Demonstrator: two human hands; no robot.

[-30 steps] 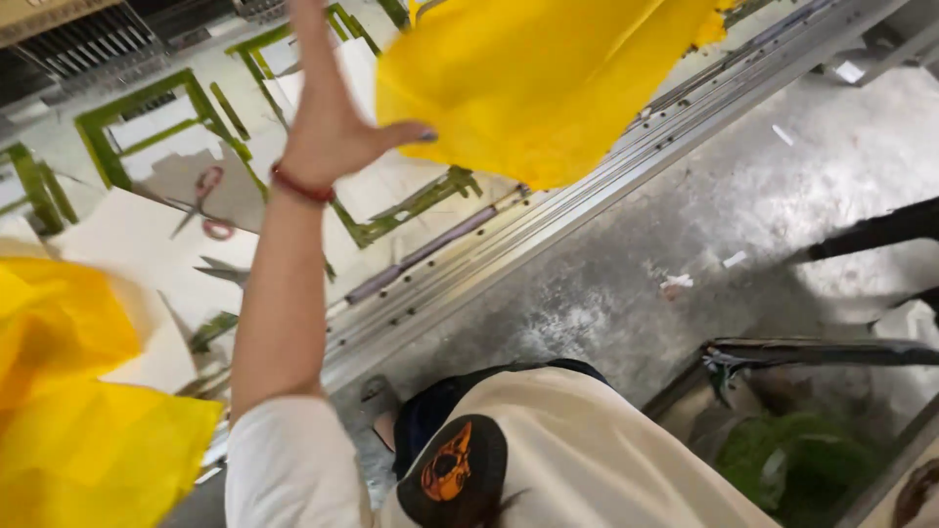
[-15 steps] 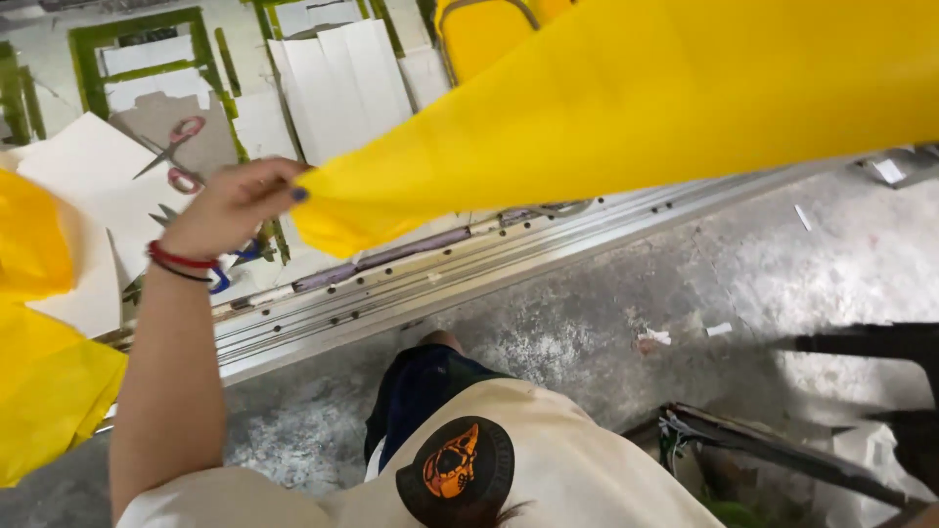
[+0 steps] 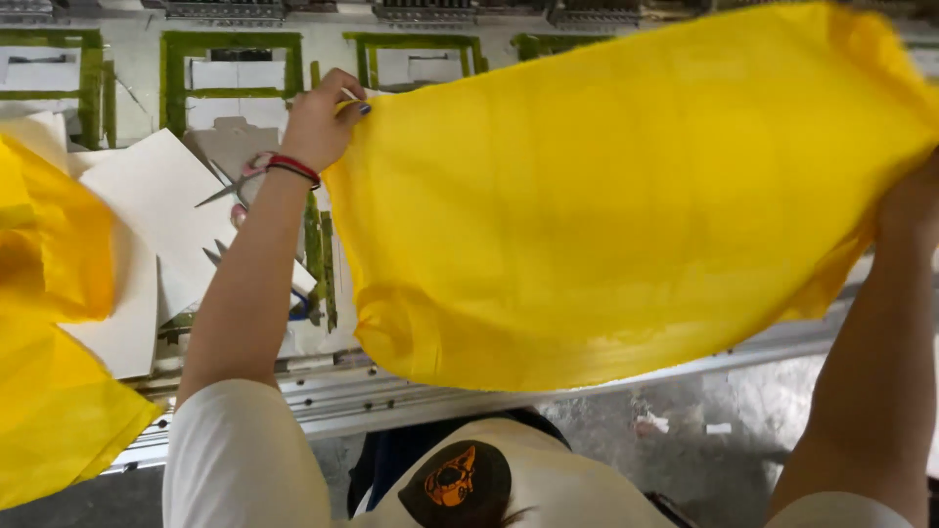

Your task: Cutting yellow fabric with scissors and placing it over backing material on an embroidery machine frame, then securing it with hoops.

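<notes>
The left hand [image 3: 321,119] was pinched tight on one upper corner of a yellow cloth [image 3: 626,196], and the right hand [image 3: 912,207] gripped the opposite edge (its fingers mostly hidden behind the fabric). The cloth hung spread between them above the tabletop [image 3: 137,59]. White sheets [image 3: 156,191] and scissors [image 3: 230,186] lay beneath the left forearm, more yellow fabric [image 3: 49,372] at far left.

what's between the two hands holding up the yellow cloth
In the head view, only the yellow cloth spans between the left hand and the right hand, stretched out above the worktable.
</notes>
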